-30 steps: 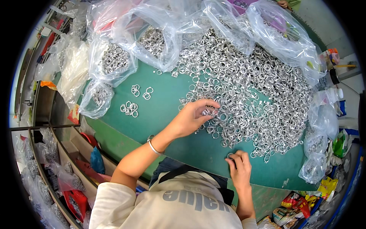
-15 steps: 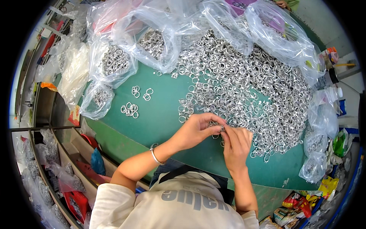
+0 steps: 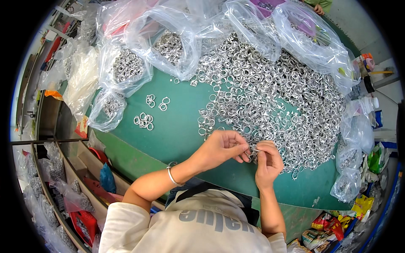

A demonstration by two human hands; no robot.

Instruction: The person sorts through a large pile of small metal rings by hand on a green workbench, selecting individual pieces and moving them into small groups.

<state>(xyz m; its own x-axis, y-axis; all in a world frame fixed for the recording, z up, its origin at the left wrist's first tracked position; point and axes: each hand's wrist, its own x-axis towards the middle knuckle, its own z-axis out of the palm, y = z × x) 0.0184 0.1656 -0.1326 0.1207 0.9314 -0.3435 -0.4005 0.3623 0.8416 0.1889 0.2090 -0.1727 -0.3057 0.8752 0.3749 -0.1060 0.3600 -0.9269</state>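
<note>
A wide spread of silver metal rings lies on the green table. At its near edge my left hand and my right hand meet, fingertips close together. A small silver ring shows between them, pinched by the thumb and fingers of both hands. Its exact shape is partly hidden by the fingers. To the left, apart from the spread, are a small cluster of rings, a pair of rings and another little group.
Clear plastic bags of rings line the table's far side, with a purple basket behind. Knotted bags and a bottle stand along the right edge. Wooden compartments hold bagged rings at left. Another person's hand shows far right.
Both hands have shifted slightly right and nearer to me, and their fingertips have moved a little apart. The silver piece between them shows more. The ring groups at left have not moved.
</note>
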